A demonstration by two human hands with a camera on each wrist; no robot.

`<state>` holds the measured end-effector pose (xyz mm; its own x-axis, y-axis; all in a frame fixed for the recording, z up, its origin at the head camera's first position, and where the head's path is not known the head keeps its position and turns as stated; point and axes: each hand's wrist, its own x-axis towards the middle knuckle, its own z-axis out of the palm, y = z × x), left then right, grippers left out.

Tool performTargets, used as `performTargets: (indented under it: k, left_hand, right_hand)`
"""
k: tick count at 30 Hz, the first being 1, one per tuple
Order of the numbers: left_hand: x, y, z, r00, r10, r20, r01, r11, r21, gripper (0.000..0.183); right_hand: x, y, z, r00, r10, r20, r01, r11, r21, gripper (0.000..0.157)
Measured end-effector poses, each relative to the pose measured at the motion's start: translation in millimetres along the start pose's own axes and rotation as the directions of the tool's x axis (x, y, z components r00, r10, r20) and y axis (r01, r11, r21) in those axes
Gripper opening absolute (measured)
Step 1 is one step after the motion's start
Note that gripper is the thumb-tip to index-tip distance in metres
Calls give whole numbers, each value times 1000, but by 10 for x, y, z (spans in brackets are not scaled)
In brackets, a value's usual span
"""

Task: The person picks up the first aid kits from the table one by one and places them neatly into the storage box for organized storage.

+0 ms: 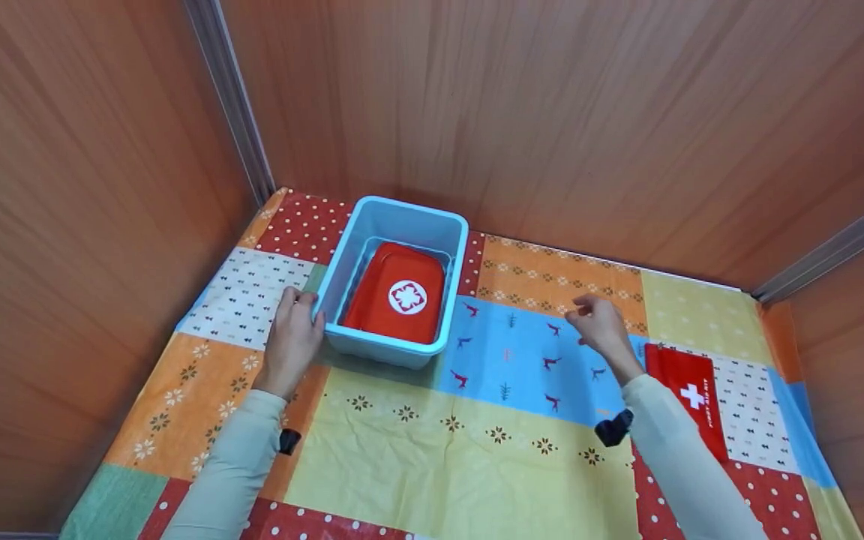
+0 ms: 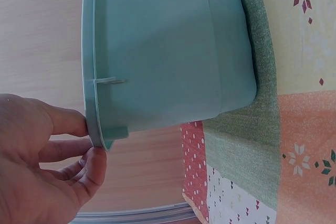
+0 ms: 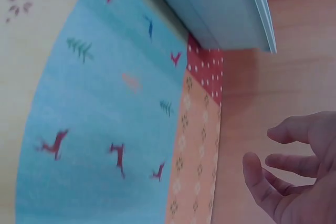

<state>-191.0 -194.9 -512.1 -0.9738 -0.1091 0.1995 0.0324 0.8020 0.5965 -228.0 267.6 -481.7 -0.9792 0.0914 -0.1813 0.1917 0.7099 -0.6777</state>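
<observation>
A light blue plastic bin (image 1: pixel 385 345) stands near the back wall, its rim facing up. Inside it lies a red case (image 1: pixel 372 300) with a white round emblem. At the bin's near left corner my left hand (image 1: pixel 295 337) grips the rim, fingertips and thumb right at the edge in the left wrist view. My right hand (image 1: pixel 601 326) is off to the right of the bin, above the cloth, holding nothing. Its fingers are loosely bent and apart in the right wrist view. A flat red first aid kit pouch (image 1: pixel 676 371) with a white cross lies beyond my right forearm.
A patchwork-patterned cloth (image 1: pixel 432 420) covers the table. Wood-grain panels (image 1: pixel 537 112) enclose it at the back and both sides, with metal strips (image 1: pixel 233 97) at the corners. The bin stands close to the back panel.
</observation>
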Motion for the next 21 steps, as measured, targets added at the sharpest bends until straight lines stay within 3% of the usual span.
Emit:
performTargets:
  k: [8, 15, 21]
  left_hand:
    - [4, 1, 8, 1000, -15, 17, 15, 1000, 5, 36]
    - [0, -6, 5, 1000, -11, 2, 11, 998, 66, 36]
    - [-9, -6, -6, 1000, 8, 1, -8, 999, 46, 35]
  right_hand:
    - [-63, 403, -381, 993, 115, -19, -115, 993, 27, 50]
    - [-137, 736, -648, 970, 245, -11, -244, 970, 12, 60]
    - [-254, 993, -804, 945, 328, 1, -327, 944, 30, 69]
